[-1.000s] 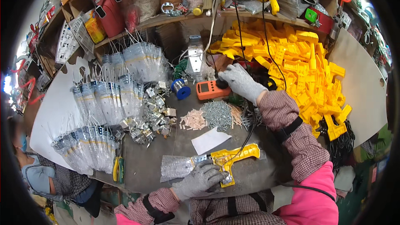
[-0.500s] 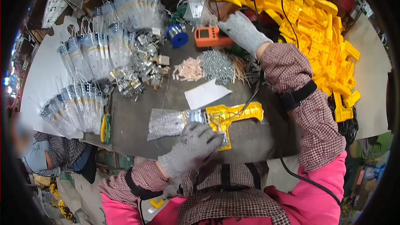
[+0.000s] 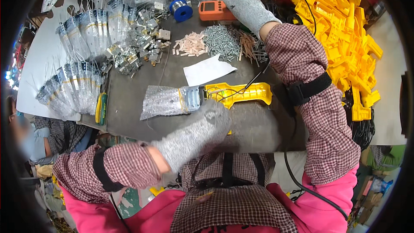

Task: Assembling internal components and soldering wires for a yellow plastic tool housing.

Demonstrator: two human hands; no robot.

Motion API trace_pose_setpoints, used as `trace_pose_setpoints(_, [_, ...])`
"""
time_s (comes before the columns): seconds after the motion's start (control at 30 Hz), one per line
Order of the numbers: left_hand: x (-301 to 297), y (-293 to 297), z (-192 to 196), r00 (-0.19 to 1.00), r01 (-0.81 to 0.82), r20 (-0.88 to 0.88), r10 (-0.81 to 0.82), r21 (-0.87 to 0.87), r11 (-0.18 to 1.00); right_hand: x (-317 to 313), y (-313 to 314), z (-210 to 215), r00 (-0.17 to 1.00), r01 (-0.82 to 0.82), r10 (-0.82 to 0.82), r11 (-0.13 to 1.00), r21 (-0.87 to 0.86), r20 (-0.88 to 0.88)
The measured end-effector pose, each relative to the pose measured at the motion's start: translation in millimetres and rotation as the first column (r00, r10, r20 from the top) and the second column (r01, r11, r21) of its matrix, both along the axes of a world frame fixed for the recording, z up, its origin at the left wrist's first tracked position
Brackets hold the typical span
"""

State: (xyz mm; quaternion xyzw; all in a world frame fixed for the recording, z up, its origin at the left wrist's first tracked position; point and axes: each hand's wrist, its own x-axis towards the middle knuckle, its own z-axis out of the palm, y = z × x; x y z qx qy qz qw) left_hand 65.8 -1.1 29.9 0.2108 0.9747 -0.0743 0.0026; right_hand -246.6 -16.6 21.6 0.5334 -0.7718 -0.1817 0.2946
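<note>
A yellow plastic housing (image 3: 254, 92) lies on the dark work surface with thin wires and a black cord running into it. Joined to its left end is a metal part in bubble wrap (image 3: 166, 101). My left hand (image 3: 196, 131), in a grey glove, is over the near part of the housing and hides it; its fingers are blurred and turned down. At the far side my gloved right hand (image 3: 250, 9) is closed beside an orange handheld-size device with a small screen (image 3: 215, 10). Whatever its fingers hold is hidden.
Small pale pegs (image 3: 190, 44), screws (image 3: 222, 41) and a white paper (image 3: 208, 70) lie beyond the housing. A blue spool (image 3: 180, 10), metal parts (image 3: 129, 56) and bubble-wrapped bundles (image 3: 71, 88) fill the left. Yellow housings (image 3: 345, 47) are heaped right. Pliers (image 3: 101, 108) lie left.
The whole view has shifted, so the bench sits higher in the picture. My left hand has drawn slightly toward me over the housing. My right hand stays beside the orange device.
</note>
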Motion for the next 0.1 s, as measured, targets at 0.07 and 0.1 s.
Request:
trace_pose_setpoints(0.07, [-12.8,2.4,4.6,0.873,-0.147,0.448,0.191,-0.131,0.98,0.3,3.7,-6.9,0.999,-0.037,0.034,0.993,-0.115,-0.032])
trace_pose_setpoints(0.1, [-25.9,3.4,11.4,0.723,-0.195,0.625,0.293,-0.221,0.955,3.6,2.5,-3.8,1.0,0.0,0.002,0.998,-0.067,0.029])
